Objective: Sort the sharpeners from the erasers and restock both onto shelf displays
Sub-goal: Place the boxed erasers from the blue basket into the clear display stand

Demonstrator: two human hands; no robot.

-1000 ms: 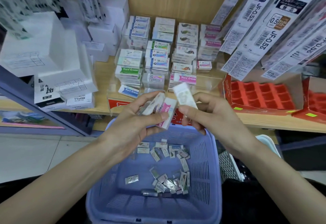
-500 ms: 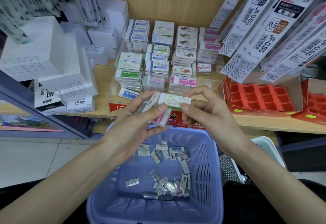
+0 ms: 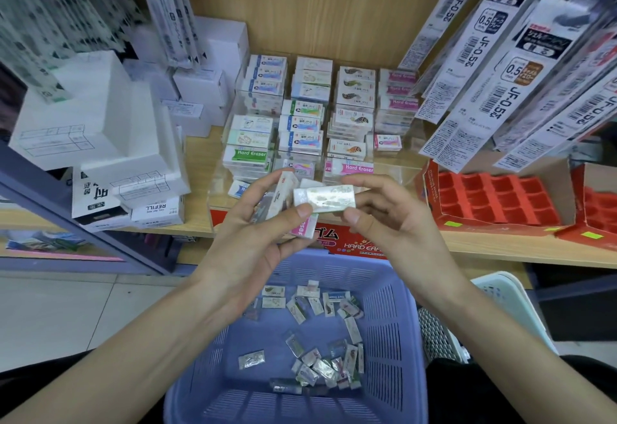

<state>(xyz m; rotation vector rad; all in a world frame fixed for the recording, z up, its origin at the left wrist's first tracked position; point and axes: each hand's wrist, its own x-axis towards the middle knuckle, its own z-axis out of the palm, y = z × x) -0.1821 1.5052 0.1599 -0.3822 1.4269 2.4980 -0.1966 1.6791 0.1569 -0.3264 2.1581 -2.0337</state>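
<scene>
A wrapped eraser (image 3: 325,198) was pinched by the right hand (image 3: 394,223). More erasers (image 3: 283,201), half hidden, were gripped in the left hand (image 3: 253,243). The purple basket (image 3: 397,323) was cut off at 6 o'clock.

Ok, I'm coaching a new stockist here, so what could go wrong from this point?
The left hand grips several erasers at once; the pink-labelled one sticking out below could slip down into the basket. The glossy wrapped eraser pinched by the right hand could end up on the wrong stack in the clear display, whose many designs look alike.
</scene>
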